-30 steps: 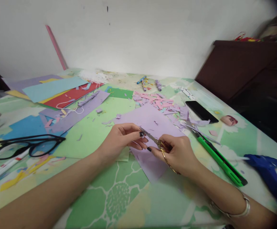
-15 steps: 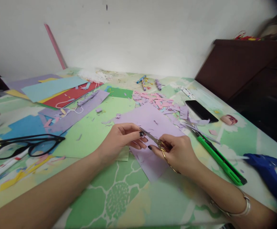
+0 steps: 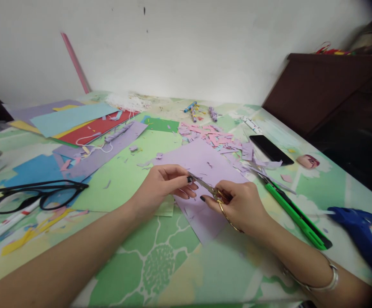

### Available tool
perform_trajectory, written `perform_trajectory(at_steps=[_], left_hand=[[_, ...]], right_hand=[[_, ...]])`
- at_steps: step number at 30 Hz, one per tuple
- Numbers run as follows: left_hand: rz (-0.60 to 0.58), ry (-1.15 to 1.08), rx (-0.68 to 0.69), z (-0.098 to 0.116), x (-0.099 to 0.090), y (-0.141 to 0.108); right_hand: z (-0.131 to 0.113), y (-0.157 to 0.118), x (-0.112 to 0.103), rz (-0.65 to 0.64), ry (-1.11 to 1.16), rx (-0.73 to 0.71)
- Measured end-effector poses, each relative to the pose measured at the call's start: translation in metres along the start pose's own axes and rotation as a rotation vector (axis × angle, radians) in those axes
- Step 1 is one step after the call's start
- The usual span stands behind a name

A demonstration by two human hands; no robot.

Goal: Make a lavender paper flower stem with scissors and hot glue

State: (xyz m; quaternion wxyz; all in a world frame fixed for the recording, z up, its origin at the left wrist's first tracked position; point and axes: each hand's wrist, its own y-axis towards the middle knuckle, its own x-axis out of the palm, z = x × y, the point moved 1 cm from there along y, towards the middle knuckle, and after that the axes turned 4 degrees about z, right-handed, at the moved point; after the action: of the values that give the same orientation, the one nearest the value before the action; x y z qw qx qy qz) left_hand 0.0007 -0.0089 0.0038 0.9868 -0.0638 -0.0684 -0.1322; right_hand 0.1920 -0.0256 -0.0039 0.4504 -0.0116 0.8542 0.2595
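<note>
My right hand (image 3: 242,207) grips a pair of scissors (image 3: 209,186) by gold-coloured handles. The blades point left, and their tips meet the fingertips of my left hand (image 3: 168,185). That hand has its thumb and index finger pinched together, its other fingers loosely curled. Whatever is in the pinch is too small and too covered to make out. Under both hands lies a sheet of light purple paper (image 3: 202,156) with small dark purple snippets on it. A light green sheet (image 3: 122,175) extends from beneath it to the left.
Paper scraps (image 3: 210,134) are heaped behind the purple sheet. To the right lie a black phone (image 3: 271,149), a green utility knife (image 3: 298,216) and a blue glue gun (image 3: 354,226). Glasses (image 3: 38,196), white string (image 3: 126,102) and coloured sheets (image 3: 73,119) occupy the left.
Almost nothing differs. The view has shifted very slightly; both hands and the scissors keep nearly the same pose over the purple sheet.
</note>
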Motion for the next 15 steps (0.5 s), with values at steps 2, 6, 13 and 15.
perform_trajectory(at_steps=[2, 6, 13, 15], left_hand=[[0.007, -0.001, 0.003, -0.0002, -0.0002, 0.0001], [0.012, -0.002, 0.009, -0.0007, -0.0005, 0.0003], [0.015, 0.006, 0.015, -0.0022, -0.0025, 0.0014], [0.018, 0.016, 0.018, -0.0021, -0.0029, 0.0017]], right_hand=[[0.0004, -0.0003, -0.0002, -0.004, -0.003, 0.004], [0.0013, -0.0004, -0.001, 0.005, 0.0, -0.001], [0.003, 0.0003, -0.0012, -0.001, 0.007, -0.021], [0.004, 0.0006, -0.0016, -0.012, 0.001, -0.018]])
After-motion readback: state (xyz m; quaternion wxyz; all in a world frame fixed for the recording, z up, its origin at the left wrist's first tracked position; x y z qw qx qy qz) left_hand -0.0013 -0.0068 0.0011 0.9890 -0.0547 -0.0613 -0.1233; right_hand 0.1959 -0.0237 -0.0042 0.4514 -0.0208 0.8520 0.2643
